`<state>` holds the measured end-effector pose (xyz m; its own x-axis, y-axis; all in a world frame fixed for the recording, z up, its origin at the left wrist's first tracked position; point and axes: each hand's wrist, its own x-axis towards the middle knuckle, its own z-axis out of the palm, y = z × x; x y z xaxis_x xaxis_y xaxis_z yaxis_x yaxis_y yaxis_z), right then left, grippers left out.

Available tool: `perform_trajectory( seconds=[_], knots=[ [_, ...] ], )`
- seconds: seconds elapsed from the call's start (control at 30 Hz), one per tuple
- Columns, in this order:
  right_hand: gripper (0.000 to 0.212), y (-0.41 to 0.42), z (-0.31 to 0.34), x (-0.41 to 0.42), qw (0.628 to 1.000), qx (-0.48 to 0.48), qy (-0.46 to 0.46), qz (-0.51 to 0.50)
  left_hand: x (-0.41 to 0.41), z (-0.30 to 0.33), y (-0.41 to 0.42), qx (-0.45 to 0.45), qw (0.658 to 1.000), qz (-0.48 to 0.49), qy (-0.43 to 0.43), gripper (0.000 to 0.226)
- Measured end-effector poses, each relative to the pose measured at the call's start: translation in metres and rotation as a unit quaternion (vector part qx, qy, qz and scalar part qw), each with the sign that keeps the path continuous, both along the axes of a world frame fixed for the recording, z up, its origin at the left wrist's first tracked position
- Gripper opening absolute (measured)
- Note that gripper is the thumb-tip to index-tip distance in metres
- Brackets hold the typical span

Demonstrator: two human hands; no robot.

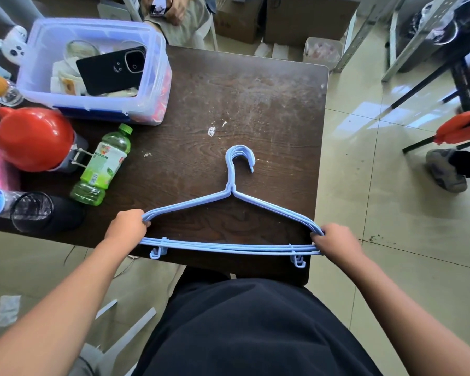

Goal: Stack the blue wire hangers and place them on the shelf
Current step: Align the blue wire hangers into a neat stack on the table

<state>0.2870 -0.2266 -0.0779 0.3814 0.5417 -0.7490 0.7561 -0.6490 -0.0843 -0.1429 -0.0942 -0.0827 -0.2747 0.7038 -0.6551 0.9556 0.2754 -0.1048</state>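
Blue wire hangers [229, 246], a bunch of them bundled into one stack, are sitting between my two hands over the near part of the dark wooden table [269, 99]. My left hand [126, 226] has its fingers curled round the left corner of the stack, and my right hand [337, 240] grips the right corner the same way, so both are clamped on it. The hooks all line up and point away from me, well past my hands, and the little clips hang off the bottom bar just inside each hand. Off beyond my left hand there's a green bottle [102, 165] lying tilted, a red round thing [34, 139] beside it, and farther out a clear plastic bin [92, 69] with a black phone [110, 69] in it.
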Motion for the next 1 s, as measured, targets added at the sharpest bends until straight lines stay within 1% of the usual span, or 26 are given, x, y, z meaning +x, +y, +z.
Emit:
perform_trajectory(
  seconds=[0.07,0.13,0.17,0.2,0.27,0.33,0.4,0.5,0.6,0.67,0.73,0.8,0.87,1.0],
  knots=[
    [0.029,-0.002,-0.001,-0.002,0.994,-0.031,0.063,-0.079,-0.004,0.002,-0.002,-0.009,0.999,0.040,-0.029,0.024],
    [0.028,-0.004,-0.005,-0.004,0.978,-0.048,0.117,-0.165,-0.008,0.004,-0.007,-0.018,0.996,0.075,-0.050,0.027],
    [0.027,-0.004,-0.007,-0.004,0.973,-0.046,0.125,-0.190,-0.008,0.004,-0.011,-0.019,0.993,0.099,-0.057,0.027],
    [0.028,-0.005,-0.009,-0.005,0.973,-0.041,0.121,-0.193,-0.009,0.002,-0.015,-0.018,0.990,0.124,-0.061,0.025],
    [0.031,-0.006,-0.013,-0.005,0.982,-0.031,0.097,-0.160,-0.010,-0.003,-0.024,0.004,0.987,0.150,-0.066,0.021],
    [0.033,-0.007,-0.013,-0.004,0.987,-0.032,0.082,-0.132,-0.009,-0.006,-0.028,0.035,0.990,0.128,-0.054,0.019],
    [0.034,-0.006,-0.012,-0.004,0.989,-0.043,0.077,-0.117,-0.007,-0.006,-0.028,0.049,0.992,0.107,-0.039,0.021],
    [0.033,-0.001,-0.010,-0.003,0.986,-0.053,0.094,-0.128,-0.006,-0.001,-0.022,0.024,0.993,0.110,-0.041,0.026],
    [0.035,0.002,-0.006,-0.002,0.980,-0.071,0.116,-0.144,-0.005,0.006,-0.014,-0.017,0.992,0.119,-0.046,0.042],
    [0.046,0.004,-0.001,-0.001,0.982,-0.089,0.116,-0.116,-0.005,0.009,-0.009,-0.046,0.991,0.119,-0.040,0.051],
    [0.058,0.006,0.003,0.001,0.990,-0.078,0.091,-0.069,-0.006,0.011,-0.004,-0.070,0.991,0.108,-0.034,0.059],
    [0.060,0.007,0.002,0.004,0.996,-0.039,0.066,-0.036,-0.007,0.013,-0.001,-0.068,0.994,0.076,-0.040,0.057],
    [0.056,0.009,0.000,0.004,0.998,-0.010,0.056,-0.018,-0.007,0.014,0.001,-0.049,0.997,0.047,-0.047,0.048],
    [0.053,0.011,-0.003,0.002,0.999,0.005,0.039,-0.003,-0.008,0.009,0.001,-0.023,0.997,0.046,-0.064,0.038]
  ],
)
